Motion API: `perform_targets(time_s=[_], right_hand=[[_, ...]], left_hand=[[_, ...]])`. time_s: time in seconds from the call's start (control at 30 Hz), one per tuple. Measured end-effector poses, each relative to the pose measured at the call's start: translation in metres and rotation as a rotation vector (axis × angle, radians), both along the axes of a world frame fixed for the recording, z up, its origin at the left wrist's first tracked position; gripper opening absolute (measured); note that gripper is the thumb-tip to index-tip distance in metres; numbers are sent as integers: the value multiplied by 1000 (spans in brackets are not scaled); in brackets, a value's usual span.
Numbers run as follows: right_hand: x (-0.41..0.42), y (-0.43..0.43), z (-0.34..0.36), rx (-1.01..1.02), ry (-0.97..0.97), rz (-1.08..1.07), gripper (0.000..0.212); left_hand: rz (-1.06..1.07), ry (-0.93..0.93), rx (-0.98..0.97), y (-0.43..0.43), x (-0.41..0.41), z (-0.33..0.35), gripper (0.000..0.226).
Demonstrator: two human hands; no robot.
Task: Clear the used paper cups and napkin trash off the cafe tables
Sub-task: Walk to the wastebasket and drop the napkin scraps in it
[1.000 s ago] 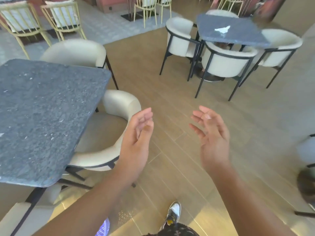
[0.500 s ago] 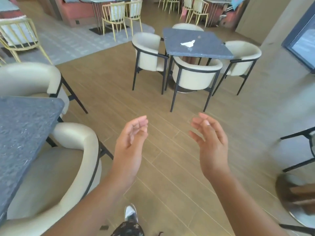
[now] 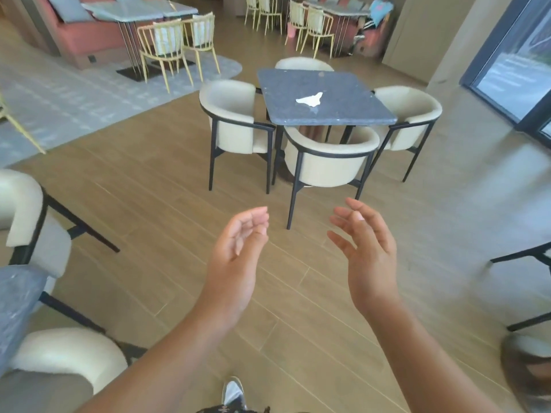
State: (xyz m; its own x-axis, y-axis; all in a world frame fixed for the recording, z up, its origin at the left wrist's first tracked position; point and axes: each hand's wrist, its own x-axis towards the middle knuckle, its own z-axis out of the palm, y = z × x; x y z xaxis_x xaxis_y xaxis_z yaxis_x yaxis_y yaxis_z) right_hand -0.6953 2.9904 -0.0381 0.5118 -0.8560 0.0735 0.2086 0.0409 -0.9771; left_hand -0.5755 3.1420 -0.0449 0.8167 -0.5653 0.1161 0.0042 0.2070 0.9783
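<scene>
Both hands are up over the wood floor and neither grip has anything in it. The left hand has loosely curled fingers, and the right hand has its fingers spread and relaxed. A sneaker pokes in at the bottom edge. Close on the left there's the corner of a near grey desk with a couple of cream chairs by it. Further ahead is a second grey desk with four cream armchairs around it. A crumpled white napkin lies near the middle of its top. Yellow wire chairs sit way back.
</scene>
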Motion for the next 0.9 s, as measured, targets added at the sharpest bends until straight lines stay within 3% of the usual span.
perform_targets(time_s=[0.13, 0.27, 0.47, 0.63, 0.9], right_hand=[[55, -41, -2, 31, 7, -22, 28], [104, -89, -11, 62, 21, -47, 29], [181, -183, -32, 105, 13, -51, 30], [240, -283, -42, 153, 8, -40, 23], [321, -420, -29, 138, 48, -27, 27]], left_hand=[[-11, -2, 3, -43, 59, 4, 42], [-28, 24, 17, -94, 108, -3, 33], [-17, 24, 31, -195, 182, -19, 45], [-15, 40, 37, -299, 245, -25, 25], [17, 82, 27, -428, 323, -22, 25]])
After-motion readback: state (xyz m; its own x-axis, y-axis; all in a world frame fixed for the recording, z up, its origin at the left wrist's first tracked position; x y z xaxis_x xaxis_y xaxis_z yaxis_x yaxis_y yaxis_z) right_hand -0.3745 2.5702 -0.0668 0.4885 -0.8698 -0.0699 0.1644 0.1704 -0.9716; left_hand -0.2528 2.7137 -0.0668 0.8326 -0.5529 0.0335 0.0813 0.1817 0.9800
